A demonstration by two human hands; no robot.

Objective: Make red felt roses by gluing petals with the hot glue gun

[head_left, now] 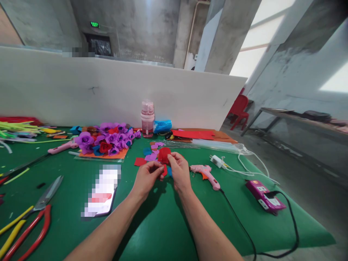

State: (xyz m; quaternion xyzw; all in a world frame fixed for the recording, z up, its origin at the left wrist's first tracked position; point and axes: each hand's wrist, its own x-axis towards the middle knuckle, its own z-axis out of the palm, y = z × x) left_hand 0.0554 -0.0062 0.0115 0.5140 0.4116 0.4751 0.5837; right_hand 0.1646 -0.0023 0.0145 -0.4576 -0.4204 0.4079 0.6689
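Near the middle of the green table, my left hand [148, 177] is closed, its fingertips pinching a small red petal piece [164, 170]. Just right of it, my right hand [179, 171] is closed on a red flower [164, 155], held up by its edge between thumb and fingers. The two hands are close together. Behind them lie loose purple petals [151, 157], some blue pieces and a flat red piece [140, 161]. A pink glue gun [208, 175] rests to the right of my right hand.
Purple and red flowers [111, 138] are piled at the back left, beside a pink bottle [148, 119]. A phone [103, 190] and large scissors [45, 199] lie left. To the right are a white charger [218, 161], a purple power strip [263, 195] and cables.
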